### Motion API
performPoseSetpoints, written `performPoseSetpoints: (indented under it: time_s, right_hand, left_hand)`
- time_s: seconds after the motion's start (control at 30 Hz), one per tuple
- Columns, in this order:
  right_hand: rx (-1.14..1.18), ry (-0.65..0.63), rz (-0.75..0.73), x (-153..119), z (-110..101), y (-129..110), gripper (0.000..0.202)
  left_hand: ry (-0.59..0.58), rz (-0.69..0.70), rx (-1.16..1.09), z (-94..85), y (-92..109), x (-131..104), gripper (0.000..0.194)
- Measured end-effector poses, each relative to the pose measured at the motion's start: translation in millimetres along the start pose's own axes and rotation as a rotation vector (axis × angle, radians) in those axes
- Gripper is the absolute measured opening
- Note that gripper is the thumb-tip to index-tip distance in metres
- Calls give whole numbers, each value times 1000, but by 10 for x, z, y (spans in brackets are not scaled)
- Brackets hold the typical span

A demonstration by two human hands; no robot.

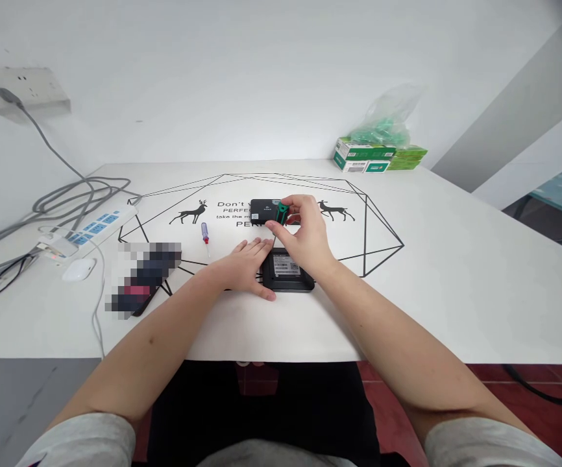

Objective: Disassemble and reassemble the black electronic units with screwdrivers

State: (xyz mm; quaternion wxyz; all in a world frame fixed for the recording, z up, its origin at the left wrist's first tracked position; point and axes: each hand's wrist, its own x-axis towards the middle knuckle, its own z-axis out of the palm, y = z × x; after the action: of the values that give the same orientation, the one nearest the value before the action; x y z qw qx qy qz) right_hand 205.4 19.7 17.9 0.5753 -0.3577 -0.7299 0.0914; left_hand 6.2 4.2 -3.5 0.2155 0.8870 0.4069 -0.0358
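Observation:
A black square device [288, 280] with a white label lies on the white table near its front middle. My left hand [246, 267] rests over the device's left side, fingers spread. In my right hand [307, 233] is a green and black screwdriver [281, 213], gripped by the handle, with its thin shaft pointing down at the device's top left corner. Behind it lies a black box [262, 211], partly hidden by the screwdriver and my right hand. A small screwdriver with a clear purple handle [205, 232] lies to the left.
A blurred phone [149, 279], a white mouse-shaped case [80, 269], a power strip [98, 228] and coiled grey cables [86, 191] occupy the left. Green and white boxes [365, 154] stand at the back right, under a plastic bag [388, 123].

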Motion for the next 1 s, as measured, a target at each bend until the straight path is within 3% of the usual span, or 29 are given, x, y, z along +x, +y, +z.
performPoseSetpoints:
  time_s: [0.2,0.5,0.7,0.87,1.0]
  right_hand:
    - [-4,0,71,-12,4,23,38]
    - [66,-62,12,-50,12,45,54]
    - [9,-88,-86,-10,-27,28,53]
    - [-25,-16,-80,5,-30,38,52]
    - [-27,-40,-46,4,-50,-15,48]
  left_hand:
    - [-4,-3,0,2,-14,5,155]
    - [-10,-18,-7,-12,5,-5,153]
    - [-17,-25,1,-19,23,-5,153]
    - [-10,-13,-6,-6,0,2,154]
    - [7,16,-15,8,-24,5,155]
